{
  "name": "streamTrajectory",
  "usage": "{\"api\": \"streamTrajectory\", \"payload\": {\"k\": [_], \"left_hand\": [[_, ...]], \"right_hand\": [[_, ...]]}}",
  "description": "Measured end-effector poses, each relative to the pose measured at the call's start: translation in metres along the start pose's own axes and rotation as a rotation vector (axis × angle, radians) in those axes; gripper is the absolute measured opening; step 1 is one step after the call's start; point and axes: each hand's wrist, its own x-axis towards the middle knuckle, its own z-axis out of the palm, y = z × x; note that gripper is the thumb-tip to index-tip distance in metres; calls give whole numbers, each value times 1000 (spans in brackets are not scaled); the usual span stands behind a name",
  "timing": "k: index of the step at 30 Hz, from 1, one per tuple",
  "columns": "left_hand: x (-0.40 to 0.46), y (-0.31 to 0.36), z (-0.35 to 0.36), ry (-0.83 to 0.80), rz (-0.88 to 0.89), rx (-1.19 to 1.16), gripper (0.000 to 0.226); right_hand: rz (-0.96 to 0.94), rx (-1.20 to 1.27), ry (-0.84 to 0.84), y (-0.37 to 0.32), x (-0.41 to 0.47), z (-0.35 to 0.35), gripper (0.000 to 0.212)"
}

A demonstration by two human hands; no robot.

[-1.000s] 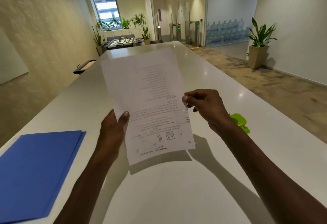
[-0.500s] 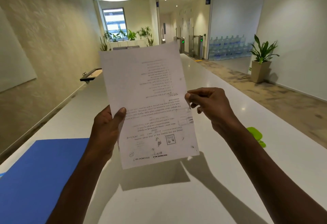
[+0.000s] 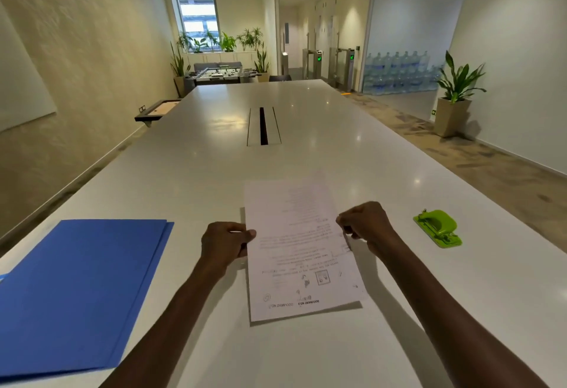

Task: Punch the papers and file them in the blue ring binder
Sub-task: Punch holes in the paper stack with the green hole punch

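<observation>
- The white table (image 3: pixel 306 130) carries everything; its near edge is cut off.
- The blue ring binder (image 3: pixel 76 289) lies closed on the table, left of the papers, partly out of view.
- The papers (image 3: pixel 302 252) are low over the table; the print is blurred.
- The left hand (image 3: pixel 225 242) pinches their left edge.
- The right hand (image 3: pixel 366 225) pinches their right edge.
- The green punch (image 3: pixel 437 228) rests right of the papers.

Office, long meeting table (image 3: pixel 306 130), turnstiles (image 3: pixel 343 64), probably water-bottle stack (image 3: pixel 399 72)
</observation>
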Motion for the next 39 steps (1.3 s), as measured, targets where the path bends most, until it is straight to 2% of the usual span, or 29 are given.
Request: {"api": "streamTrajectory", "payload": {"k": [7, 14, 23, 34, 39], "left_hand": [[1, -21, 19, 134, 122, 293, 29], [1, -27, 24, 187, 169, 436, 19], [1, -28, 21, 183, 172, 490, 13], [3, -30, 24, 206, 162, 536, 15], [8, -35, 19, 197, 153, 503, 37]], "right_hand": [[-41, -242, 26, 34, 2, 24, 9], [-121, -331, 51, 46, 7, 39, 12], [-142, -372, 69, 50, 12, 44, 12], [-156, -415, 83, 49, 6, 46, 15], [-140, -402, 57, 49, 7, 44, 19]]}}
